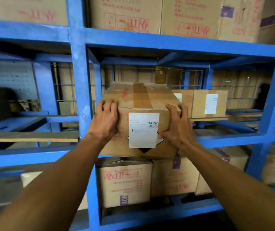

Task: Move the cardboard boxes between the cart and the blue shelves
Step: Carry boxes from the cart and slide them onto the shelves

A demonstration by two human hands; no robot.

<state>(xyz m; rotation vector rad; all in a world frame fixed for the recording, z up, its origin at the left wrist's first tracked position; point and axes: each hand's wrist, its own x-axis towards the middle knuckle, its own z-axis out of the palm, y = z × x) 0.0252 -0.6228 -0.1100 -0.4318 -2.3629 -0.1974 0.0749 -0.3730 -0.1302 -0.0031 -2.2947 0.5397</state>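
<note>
Cardboard box (143, 120), white-labelled: left hand (106, 121) and right hand (177, 129) grip its near upper corners, at blue shelf (166, 42).

We see blue shelves (79, 67), a painted frame w/ board decks. Top level: big boxes (126, 12) side by side. Mid level, rt bay: two small labelled boxes (198, 105) touching, toward the back. Lower level: printed boxes (125, 184) packed tight together.
</note>
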